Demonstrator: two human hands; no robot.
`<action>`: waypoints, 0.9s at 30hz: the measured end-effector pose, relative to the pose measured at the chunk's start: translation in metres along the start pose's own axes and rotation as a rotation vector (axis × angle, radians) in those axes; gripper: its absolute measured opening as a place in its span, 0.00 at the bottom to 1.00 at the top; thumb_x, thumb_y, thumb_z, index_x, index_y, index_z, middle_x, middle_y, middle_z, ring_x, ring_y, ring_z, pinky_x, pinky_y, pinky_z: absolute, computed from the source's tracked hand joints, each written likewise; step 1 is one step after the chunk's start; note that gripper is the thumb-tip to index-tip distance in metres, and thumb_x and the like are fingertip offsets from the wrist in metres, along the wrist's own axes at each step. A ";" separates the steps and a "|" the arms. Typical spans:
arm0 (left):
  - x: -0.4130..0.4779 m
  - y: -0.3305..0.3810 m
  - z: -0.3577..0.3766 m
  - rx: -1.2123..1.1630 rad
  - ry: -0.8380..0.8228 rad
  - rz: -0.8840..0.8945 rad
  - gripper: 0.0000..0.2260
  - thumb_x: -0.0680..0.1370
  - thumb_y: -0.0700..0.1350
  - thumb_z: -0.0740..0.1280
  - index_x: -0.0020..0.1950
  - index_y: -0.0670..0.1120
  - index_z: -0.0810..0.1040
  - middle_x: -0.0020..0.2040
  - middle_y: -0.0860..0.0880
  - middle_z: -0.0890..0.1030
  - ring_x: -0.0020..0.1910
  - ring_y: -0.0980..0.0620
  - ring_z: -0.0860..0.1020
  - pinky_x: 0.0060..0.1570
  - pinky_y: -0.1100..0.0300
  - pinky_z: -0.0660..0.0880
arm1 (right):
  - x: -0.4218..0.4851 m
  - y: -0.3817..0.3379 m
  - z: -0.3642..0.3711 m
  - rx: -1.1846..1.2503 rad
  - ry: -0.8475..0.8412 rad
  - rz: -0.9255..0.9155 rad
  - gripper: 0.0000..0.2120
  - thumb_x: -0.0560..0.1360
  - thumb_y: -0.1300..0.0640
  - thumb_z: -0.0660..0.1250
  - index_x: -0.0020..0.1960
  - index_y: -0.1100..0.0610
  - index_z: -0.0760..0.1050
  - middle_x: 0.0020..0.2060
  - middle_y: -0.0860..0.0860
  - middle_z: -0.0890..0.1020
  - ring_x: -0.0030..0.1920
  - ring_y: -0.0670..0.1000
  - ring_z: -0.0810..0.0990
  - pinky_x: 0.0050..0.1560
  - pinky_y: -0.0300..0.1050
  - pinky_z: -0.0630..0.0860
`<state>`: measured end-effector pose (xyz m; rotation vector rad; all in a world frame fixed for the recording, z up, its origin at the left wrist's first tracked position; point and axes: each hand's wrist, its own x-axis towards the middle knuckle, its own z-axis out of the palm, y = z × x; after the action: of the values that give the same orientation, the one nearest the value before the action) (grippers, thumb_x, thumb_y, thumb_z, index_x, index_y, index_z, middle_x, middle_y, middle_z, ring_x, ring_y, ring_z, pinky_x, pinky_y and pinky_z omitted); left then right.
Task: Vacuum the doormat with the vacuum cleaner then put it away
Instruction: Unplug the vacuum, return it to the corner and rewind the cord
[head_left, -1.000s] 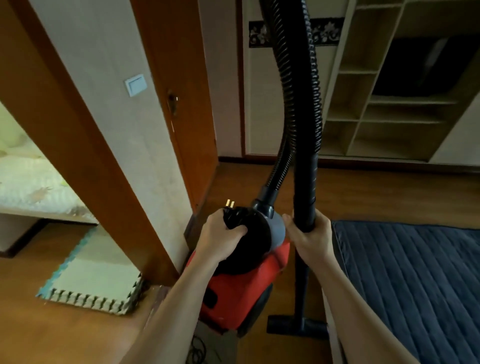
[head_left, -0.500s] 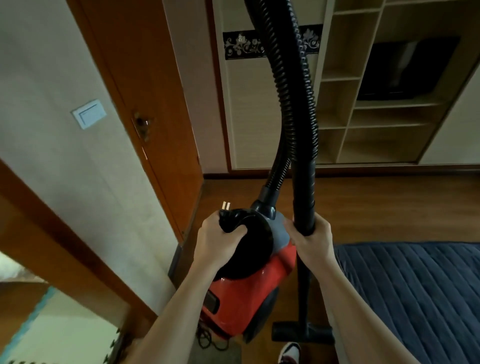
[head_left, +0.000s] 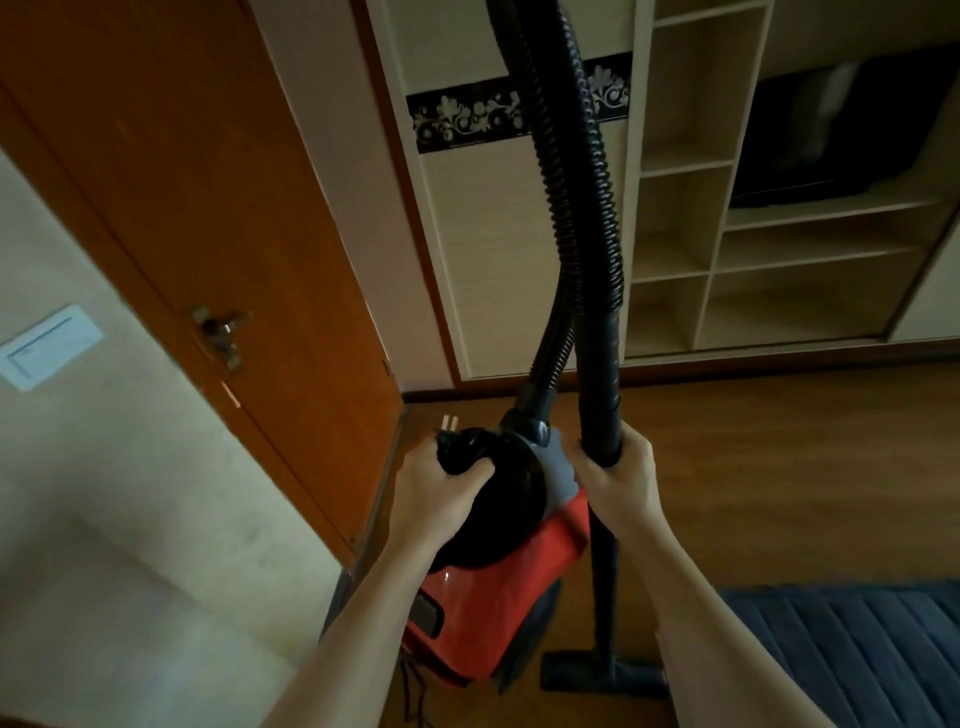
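Vacuum cleaner (head_left: 498, 613), red-bodied with a black top, is low in the middle of the head view, between a brown door (head_left: 208, 182) and the dark quilted doormat (head_left: 857, 654) at lower right. The left hand (head_left: 431, 493) is wrapped round the black handle on its top, beside the plug's prongs (head_left: 449, 422). The right hand (head_left: 618, 483) grasps the upright black wand (head_left: 600, 364), whose floor nozzle (head_left: 571, 673) lies near the doormat's edge. The ribbed hose (head_left: 587, 208) loops up out of frame.

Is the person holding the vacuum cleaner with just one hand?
No, the left hand grips the black handle on the vacuum cleaner, while the right hand grips its wand.
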<state>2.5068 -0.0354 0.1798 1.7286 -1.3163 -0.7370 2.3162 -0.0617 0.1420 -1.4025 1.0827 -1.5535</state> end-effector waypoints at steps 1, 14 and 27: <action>0.012 0.005 0.007 -0.009 0.006 0.004 0.09 0.67 0.55 0.72 0.44 0.53 0.78 0.37 0.50 0.82 0.36 0.48 0.82 0.32 0.57 0.75 | 0.012 0.004 -0.003 0.005 0.008 0.009 0.13 0.74 0.66 0.74 0.38 0.53 0.73 0.29 0.43 0.80 0.29 0.42 0.76 0.32 0.35 0.75; 0.188 0.037 0.103 -0.032 -0.107 0.105 0.07 0.72 0.46 0.74 0.41 0.54 0.77 0.40 0.54 0.81 0.42 0.56 0.81 0.42 0.57 0.79 | 0.169 0.085 -0.036 -0.138 0.180 0.025 0.13 0.74 0.66 0.74 0.40 0.52 0.74 0.30 0.48 0.79 0.31 0.48 0.78 0.33 0.39 0.77; 0.441 0.080 0.209 -0.100 -0.397 0.212 0.08 0.71 0.46 0.74 0.40 0.53 0.76 0.39 0.54 0.80 0.41 0.60 0.79 0.39 0.60 0.76 | 0.387 0.165 -0.047 -0.289 0.480 -0.013 0.12 0.72 0.61 0.74 0.38 0.64 0.72 0.31 0.64 0.75 0.31 0.67 0.74 0.30 0.59 0.74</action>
<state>2.4186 -0.5218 0.1596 1.3797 -1.6678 -1.0385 2.2296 -0.4753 0.1188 -1.2440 1.6396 -1.8528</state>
